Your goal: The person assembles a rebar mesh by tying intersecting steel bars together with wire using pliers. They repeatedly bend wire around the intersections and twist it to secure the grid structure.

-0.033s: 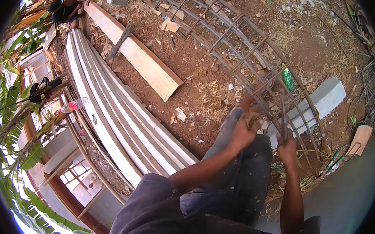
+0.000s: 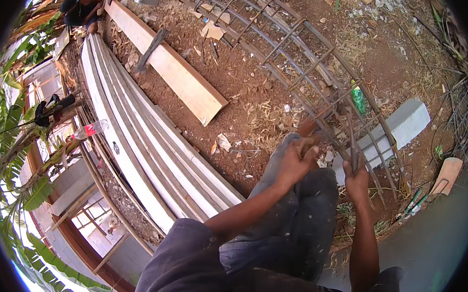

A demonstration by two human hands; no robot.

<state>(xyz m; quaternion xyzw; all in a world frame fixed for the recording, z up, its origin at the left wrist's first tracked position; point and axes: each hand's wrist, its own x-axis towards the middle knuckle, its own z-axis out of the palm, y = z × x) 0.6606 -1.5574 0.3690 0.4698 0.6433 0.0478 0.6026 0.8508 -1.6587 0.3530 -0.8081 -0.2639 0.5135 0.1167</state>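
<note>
A long cage of rusty steel bars point(image 2: 288, 42) curves across the ground in front of me, its near end by my knees. Close to its left side bars, my left hand point(image 2: 297, 163) hovers over my knee with fingers curled in. What they pinch, if anything, is too small to make out. My right hand point(image 2: 356, 180) is wrapped round the lower end of a long dark metal tool point(image 2: 351, 133), which slants up against the cage bars. The tool's far tip blends with the bars. Under the cage's end lies a pale grey block point(image 2: 411, 122).
Long white-faced beams point(image 2: 153, 146) lie at left, near a wooden plank point(image 2: 168, 75) with a wire bundle point(image 2: 153, 50) across it. A person point(image 2: 81, 11) crouches far left. A green bottle point(image 2: 359, 100) lies by the cage; green-handled pliers point(image 2: 415, 202) lie at right.
My left hand has drawn slightly left and down, away from the bars, and its fingers are more curled. My right hand and the tool have barely shifted.
</note>
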